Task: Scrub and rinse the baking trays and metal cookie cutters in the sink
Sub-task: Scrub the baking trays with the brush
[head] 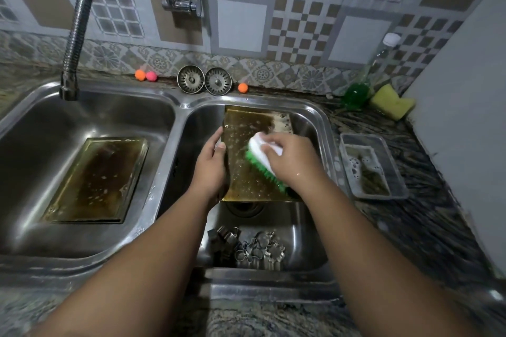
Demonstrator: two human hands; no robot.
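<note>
A greasy brown baking tray leans tilted in the right sink basin. My left hand grips its left edge. My right hand holds a white scrub brush with green bristles, pressed onto the tray's soapy surface. A second dirty baking tray lies flat in the left sink basin. Several metal cookie cutters sit heaped at the bottom of the right basin, below the tray.
A flexible faucet hose hangs over the left basin. Two sink strainers and small coloured balls line the back ledge. On the right counter stand a green soap bottle, a yellow sponge and a grey container of soapy water.
</note>
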